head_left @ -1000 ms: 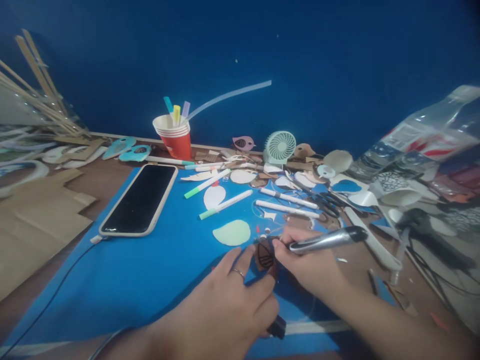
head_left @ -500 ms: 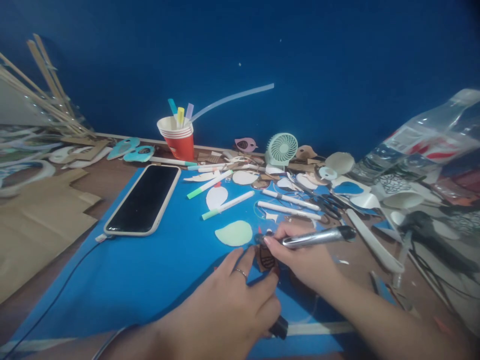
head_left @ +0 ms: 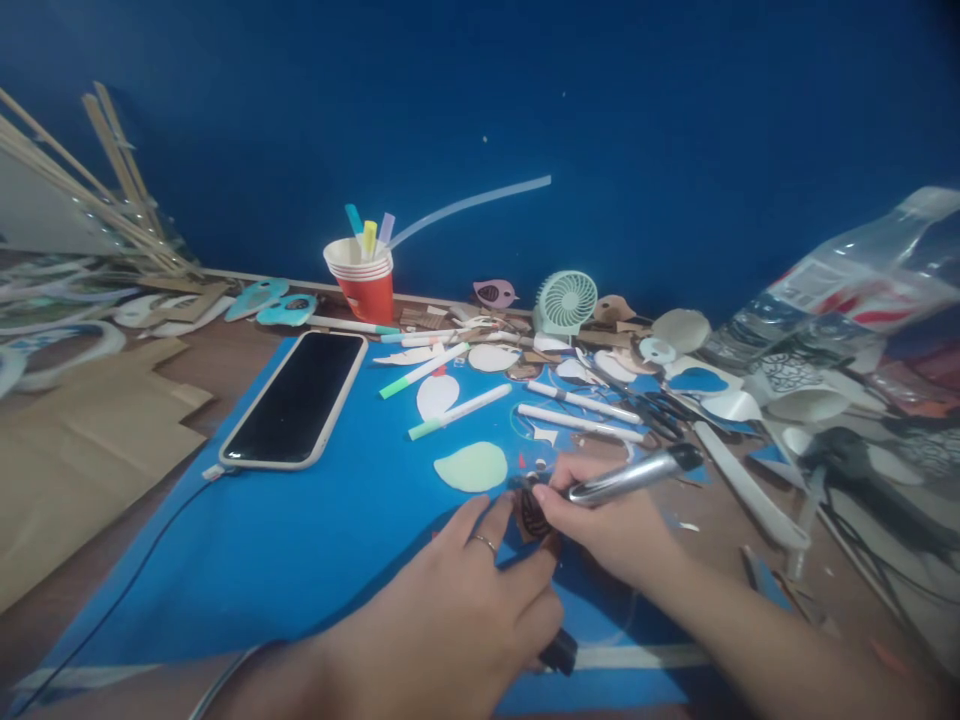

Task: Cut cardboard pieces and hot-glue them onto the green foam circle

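Note:
A small brown cardboard piece [head_left: 529, 518] with black lines drawn on it lies on the blue mat [head_left: 322, 545]. Fingers of my left hand [head_left: 465, 590] steady its near and left edges. From under that hand sticks a black cylindrical end [head_left: 559, 652], perhaps a marker cap; whether I hold it is hidden. My right hand [head_left: 607, 515] is closed around a silver marker [head_left: 622, 480], its dark tip down at the cardboard. Just left of the tip lies a pale green leaf-shaped cutout [head_left: 472, 467].
A phone [head_left: 296, 400] on a cable lies at left. Beyond my hands are several white markers [head_left: 581, 422], bird-shaped cutouts [head_left: 495, 293], a red paper cup [head_left: 367, 290] and a small green fan [head_left: 568, 303]. At right stand a plastic bottle [head_left: 832, 280] and a dark glue gun [head_left: 862, 480].
The marker tip has shifted slightly over the cardboard and its back end has tipped a little upward. My left hand stays in place. The whole view has shifted slightly.

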Demonstrator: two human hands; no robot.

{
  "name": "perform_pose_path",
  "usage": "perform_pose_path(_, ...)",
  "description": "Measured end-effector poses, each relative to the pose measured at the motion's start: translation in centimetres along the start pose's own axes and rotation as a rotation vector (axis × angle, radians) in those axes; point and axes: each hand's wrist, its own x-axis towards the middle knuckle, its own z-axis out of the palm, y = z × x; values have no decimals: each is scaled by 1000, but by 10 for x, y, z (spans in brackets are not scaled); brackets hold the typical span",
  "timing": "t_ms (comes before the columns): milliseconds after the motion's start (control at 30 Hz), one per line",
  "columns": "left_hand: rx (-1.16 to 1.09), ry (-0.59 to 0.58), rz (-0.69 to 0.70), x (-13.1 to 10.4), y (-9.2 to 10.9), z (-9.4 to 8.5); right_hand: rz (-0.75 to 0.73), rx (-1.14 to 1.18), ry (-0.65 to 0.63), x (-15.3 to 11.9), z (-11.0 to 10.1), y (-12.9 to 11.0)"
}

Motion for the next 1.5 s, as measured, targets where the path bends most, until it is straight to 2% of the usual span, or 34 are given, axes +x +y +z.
perform_pose_path(133,-12,-11,3,0,-1,1,-14,-12,98,0,-2,3)
perform_pose_path(300,-16,-24,-8,-1,1,0,-9,-38,111,1,-2,1)
perform_pose_path(433,-12,-32,-6,0,1,-1,-2,8,48,1,-2,1)
perform_pose_path(567,-19,-20,1,0,1,-1,33,22,124,0,-5,3)
perform_pose_path(700,-35,-19,-23,0,1,0,14,36,126,-1,-6,4)
perform_pose_path(800,-30,-15,-3,1,1,-1,5,155,212,-2,-7,6)
perform_pose_path(900,-15,-22,12,0,1,-6,22,386,277,-4,-6,12)
perform_pose_path(967,-24,-4,-30,-1,0,-11,21,550,283,-6,-5,16)
perform_pose_path(1067,-115,64,-219,-4,-2,-16,-81,684,244,-11,-6,14)
perform_pose_path(1133,-167,77,-400,-5,-5,-17,-180,672,180,-15,-9,8)
perform_pose_path(1200,-192,61,-517,-5,-7,-16,-236,665,109,-19,-12,-2)
perform_pose_path(1333,-218,93,-519,-4,-10,-13,-225,686,22,-24,-15,-16)
perform_pose_path(1500,-256,100,-365,-2,-11,-13,-244,506,-186,-22,-12,-18)
